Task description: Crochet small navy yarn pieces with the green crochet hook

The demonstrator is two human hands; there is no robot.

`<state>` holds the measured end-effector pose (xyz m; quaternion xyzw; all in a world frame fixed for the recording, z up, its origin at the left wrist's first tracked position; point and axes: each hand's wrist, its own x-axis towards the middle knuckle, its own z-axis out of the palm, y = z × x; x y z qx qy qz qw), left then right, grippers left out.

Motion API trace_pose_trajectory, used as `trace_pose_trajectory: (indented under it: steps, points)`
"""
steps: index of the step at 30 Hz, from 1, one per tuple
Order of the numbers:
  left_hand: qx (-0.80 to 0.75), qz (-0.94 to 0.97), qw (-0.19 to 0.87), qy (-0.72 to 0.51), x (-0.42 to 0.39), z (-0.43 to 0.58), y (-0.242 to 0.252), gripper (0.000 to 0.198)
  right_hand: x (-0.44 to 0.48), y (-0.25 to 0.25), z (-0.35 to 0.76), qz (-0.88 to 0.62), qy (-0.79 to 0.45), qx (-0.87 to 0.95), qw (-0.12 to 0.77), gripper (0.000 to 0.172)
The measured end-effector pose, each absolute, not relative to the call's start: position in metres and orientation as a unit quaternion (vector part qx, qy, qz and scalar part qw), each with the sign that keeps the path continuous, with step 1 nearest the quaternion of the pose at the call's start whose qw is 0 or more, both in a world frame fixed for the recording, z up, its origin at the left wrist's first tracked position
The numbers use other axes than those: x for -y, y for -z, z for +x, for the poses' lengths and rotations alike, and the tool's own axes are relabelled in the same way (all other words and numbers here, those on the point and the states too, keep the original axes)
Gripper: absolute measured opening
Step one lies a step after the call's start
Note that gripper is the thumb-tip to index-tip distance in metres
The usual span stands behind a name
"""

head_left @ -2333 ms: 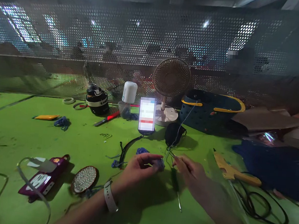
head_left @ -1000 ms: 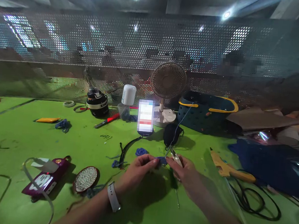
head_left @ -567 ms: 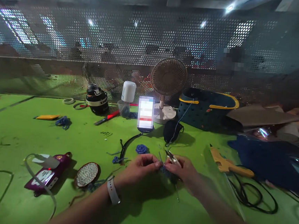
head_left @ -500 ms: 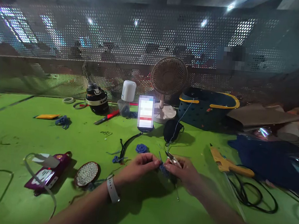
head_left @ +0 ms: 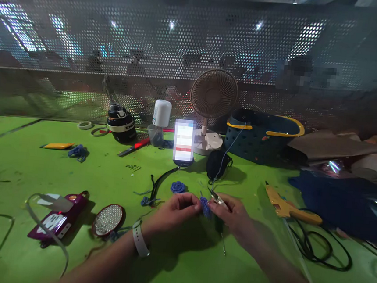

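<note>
A small, fuzzy blue yarn piece (head_left: 206, 208) hangs at center, its left edge pinched by the left hand's (head_left: 182, 208) thumb and finger. The right hand (head_left: 230, 213) grips white-handled snips (head_left: 219, 199), blades pointing upper left, its fingertips against the yarn. Green worktop (head_left: 105, 185) stretches from the hands to the frame's lower edge, flanked by a studded disc (head_left: 109, 220) at left and a yellow glue gun (head_left: 284, 208) at right. A perforated screen (head_left: 169, 56) backs the dim room.
</note>
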<state>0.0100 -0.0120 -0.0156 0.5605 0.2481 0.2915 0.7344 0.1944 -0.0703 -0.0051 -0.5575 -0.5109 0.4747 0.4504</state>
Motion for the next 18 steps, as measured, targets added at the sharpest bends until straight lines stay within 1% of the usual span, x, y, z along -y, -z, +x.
trace_pose_trajectory:
  steps: [6,13,18]
  points:
    - [-0.237,0.591,0.718,-0.282,0.010,0.008,0.012,0.035,0.069,0.008,0.196,-0.563,-0.471,0.511,0.448,0.031]
    - [-0.253,0.611,0.701,-0.267,0.012,0.003,0.004,0.032,0.069,0.007,0.197,-0.563,-0.471,0.523,0.433,0.032]
    - [-0.226,0.602,0.720,-0.260,0.012,0.004,0.006,0.028,0.071,0.005,0.194,-0.561,-0.462,0.540,0.425,0.032]
